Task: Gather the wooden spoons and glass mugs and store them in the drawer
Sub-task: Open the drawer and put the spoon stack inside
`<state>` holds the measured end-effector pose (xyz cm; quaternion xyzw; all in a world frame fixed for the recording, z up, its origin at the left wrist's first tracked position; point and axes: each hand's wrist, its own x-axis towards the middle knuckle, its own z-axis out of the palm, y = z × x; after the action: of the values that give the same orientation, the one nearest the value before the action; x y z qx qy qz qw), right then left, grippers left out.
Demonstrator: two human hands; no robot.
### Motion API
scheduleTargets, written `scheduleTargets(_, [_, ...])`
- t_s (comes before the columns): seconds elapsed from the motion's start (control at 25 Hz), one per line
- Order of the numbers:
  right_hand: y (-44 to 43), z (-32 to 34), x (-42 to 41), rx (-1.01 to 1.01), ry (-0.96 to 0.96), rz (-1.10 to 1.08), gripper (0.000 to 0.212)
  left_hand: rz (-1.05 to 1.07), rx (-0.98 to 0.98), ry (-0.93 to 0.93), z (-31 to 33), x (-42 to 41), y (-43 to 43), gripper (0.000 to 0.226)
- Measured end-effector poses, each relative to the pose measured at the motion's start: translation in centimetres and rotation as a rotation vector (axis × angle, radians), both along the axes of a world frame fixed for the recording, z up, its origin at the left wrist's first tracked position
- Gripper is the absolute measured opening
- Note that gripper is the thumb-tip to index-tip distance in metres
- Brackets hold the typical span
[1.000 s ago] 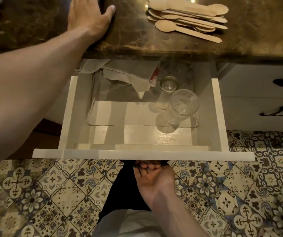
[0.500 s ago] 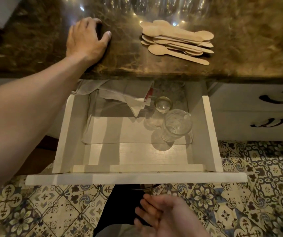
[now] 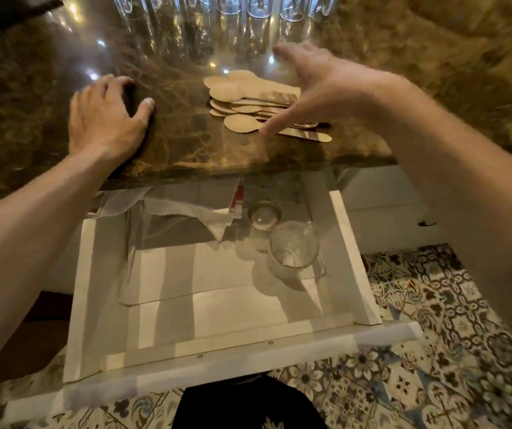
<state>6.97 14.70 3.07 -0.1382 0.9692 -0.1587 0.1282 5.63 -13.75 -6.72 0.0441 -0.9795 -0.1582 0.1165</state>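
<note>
The spoons (image 3: pixel 254 106) lie stacked near the tabletop's (image 3: pixel 186 150) front edge, handles running rightward. The right hand (image 3: pixel 316 85) hovers directly over them, fingers (image 3: pixel 282 51) spread wide and empty; the left hand (image 3: pixel 106 119) rests flat, farther off.

**Counter above, open drawer below**

Wooden spoons (image 3: pixel 248 103) stacked mid-counter (image 3: pixel 186 150), glass mugs (image 3: pixel 217 13) in a row behind them. Left hand (image 3: pixel 106 119) flat on counter, left of spoons; right hand (image 3: pixel 313 85) spread over the stack. Drawer (image 3: pixel 87 289) open under counter edge: two glasses (image 3: pixel 293 247) at its right rear, papers (image 3: pixel 186 209) at back left
</note>
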Motion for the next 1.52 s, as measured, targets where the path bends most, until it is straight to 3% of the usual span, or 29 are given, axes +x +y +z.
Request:
scheduleTargets(0.12, [-0.4,-1.6,-4.1,0.144,-0.194,0.011,0.129,0.001,0.007,-0.006,0.0,-0.2,0.1,0.057])
scheduleTargets(0.2, [-0.7,-2.4,-5.1,0.243,-0.211,0.02,0.132,0.016,0.016,-0.005,0.1,-0.3,0.2,0.055])
scheduleTargets(0.4, [-1.1,-2.8,-5.8,0.229,-0.114,-0.029,0.088,0.027,0.038,0.0,0.1,-0.2,0.0,0.055])
scheduleTargets(0.64, [-2.1,-3.4,-5.3,0.239,-0.134,-0.03,0.038,0.03,0.053,0.001,-0.2,-0.2,-0.3,0.056])
scheduleTargets(1.0, [-3.7,-4.4,-2.3,0.215,0.064,-0.085,0.026,0.004,0.064,0.005,-0.2,0.3,-0.4,0.058])
scheduleTargets(1.12, [-3.5,-3.6,-1.2,0.088,0.15,-0.11,0.033,0.0,0.065,0.005,-0.4,0.3,-0.6,0.058])
scheduleTargets(1.28, [-4.2,-2.0,1.6,-0.287,0.219,-0.096,0.036,-0.008,0.069,0.012,-0.6,0.3,-0.7,0.059])
scheduleTargets(1.44, [-5.5,-2.4,6.4,-0.659,0.333,-0.073,0.019,-0.008,0.078,0.008,-0.9,0.3,-0.8,0.059])
scheduleTargets(1.52, [-5.8,-4.4,9.5,-0.847,0.263,-0.072,0.015,-0.005,0.09,0.004,-1.0,0.3,-0.8,0.06])
